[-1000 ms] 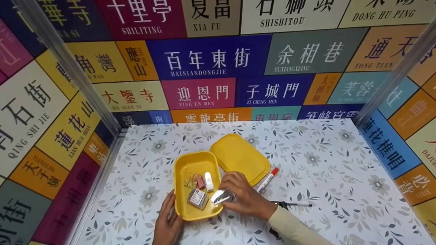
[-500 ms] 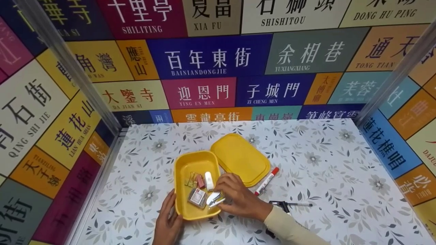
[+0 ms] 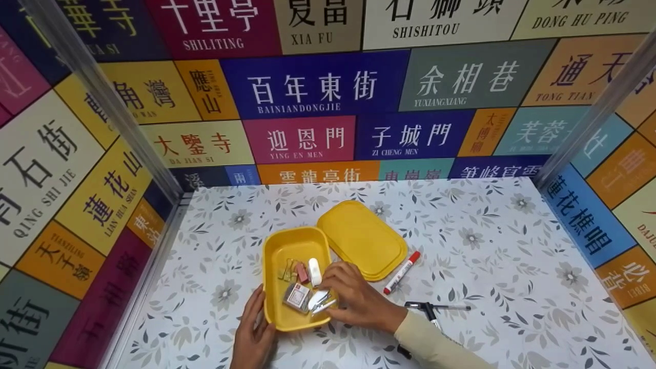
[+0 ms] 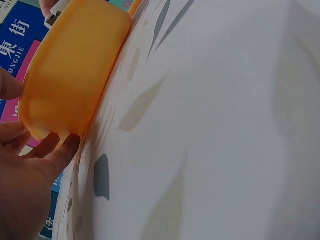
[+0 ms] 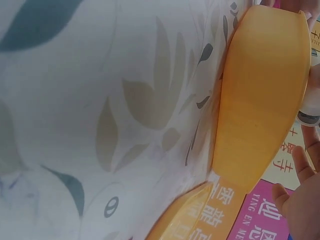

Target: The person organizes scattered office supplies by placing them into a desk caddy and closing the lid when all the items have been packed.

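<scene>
Pinching a white item, the right hand is located over the near right part of the yellow box; whether the item touches the box's floor cannot be told. The left-hand grip is relaxed: the left hand lies against the outside of the near left corner, its fingers bent lightly and touching the wall. Contents noted: a labelled packet just left of the item, and farther back clips, a red block and a white bar. The lid lies far right on the counter, with a marker near it.
</scene>
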Demonstrator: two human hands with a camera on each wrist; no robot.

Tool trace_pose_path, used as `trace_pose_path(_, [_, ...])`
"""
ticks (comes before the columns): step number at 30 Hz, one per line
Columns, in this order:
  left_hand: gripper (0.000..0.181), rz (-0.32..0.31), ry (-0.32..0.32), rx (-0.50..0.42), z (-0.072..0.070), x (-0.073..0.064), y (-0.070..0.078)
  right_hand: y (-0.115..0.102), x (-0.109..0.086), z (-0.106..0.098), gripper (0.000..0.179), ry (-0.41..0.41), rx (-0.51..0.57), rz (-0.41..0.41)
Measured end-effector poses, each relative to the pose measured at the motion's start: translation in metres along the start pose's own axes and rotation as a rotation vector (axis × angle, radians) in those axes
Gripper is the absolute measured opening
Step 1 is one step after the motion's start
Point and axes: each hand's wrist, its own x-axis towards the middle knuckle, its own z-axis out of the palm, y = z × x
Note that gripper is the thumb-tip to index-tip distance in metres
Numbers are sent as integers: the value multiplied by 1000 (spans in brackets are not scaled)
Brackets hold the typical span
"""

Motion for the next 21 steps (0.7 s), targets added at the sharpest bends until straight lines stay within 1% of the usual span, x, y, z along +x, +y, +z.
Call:
trace_pose_path(7, [74, -14, -2, 26, 1, 1, 0, 1, 1, 4, 44, 1, 16, -5])
trace_pose_path(14, [73, -62, 6, 56, 3, 2, 3, 1, 4, 8, 43, 13, 18, -1])
trace_pose_path(16, [73, -55, 13, 54, 3, 2, 3, 1, 4, 9, 43, 10, 21, 3])
trace_pose_path(21, [74, -12, 25, 26, 4, 1, 0, 2, 5, 11, 40, 7, 35, 1])
